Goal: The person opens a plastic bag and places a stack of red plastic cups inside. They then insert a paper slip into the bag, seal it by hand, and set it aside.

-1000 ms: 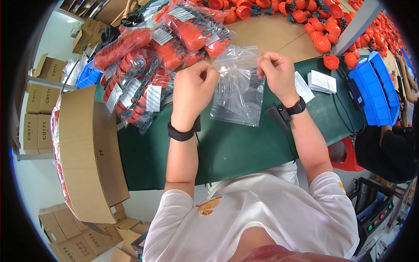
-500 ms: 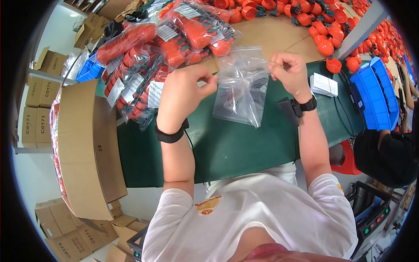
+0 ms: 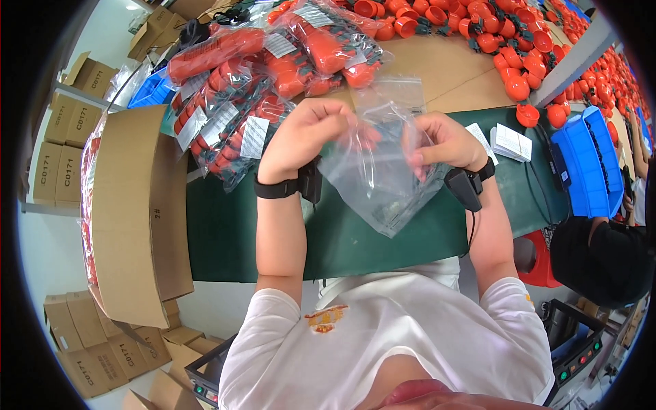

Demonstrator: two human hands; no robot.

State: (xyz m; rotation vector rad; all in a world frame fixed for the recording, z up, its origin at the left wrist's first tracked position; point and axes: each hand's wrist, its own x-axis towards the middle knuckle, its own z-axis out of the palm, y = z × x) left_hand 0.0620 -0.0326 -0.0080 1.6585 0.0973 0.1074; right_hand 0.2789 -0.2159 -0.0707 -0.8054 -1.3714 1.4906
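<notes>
A clear plastic bag (image 3: 372, 184) hangs over the green table in front of me, its mouth up and its lower corner pointing toward me. My left hand (image 3: 311, 133) pinches the bag's upper left rim, and its fingertips show through the film. At the opposite rim, my right hand (image 3: 445, 142) has its thumb and fingers closed on the plastic. Whether any fingers are inside the bag I cannot tell. Just behind lies another clear bag (image 3: 408, 89), flat on the cardboard. Left of my left hand is a pile of packed bags (image 3: 236, 102) with red cup-like parts and white labels.
Loose red cups (image 3: 506, 48) spread across the back and right. A stack of white cards (image 3: 511, 142) and a blue bin (image 3: 586, 164) stand right of my right hand. An open carton (image 3: 133, 219) borders the left table edge. Another person (image 3: 601, 253) is at the right.
The bag has come nearer to me and spread wider between my hands, separating from the bag behind. My right hand has moved down onto its rim; the left fingers have moved right.
</notes>
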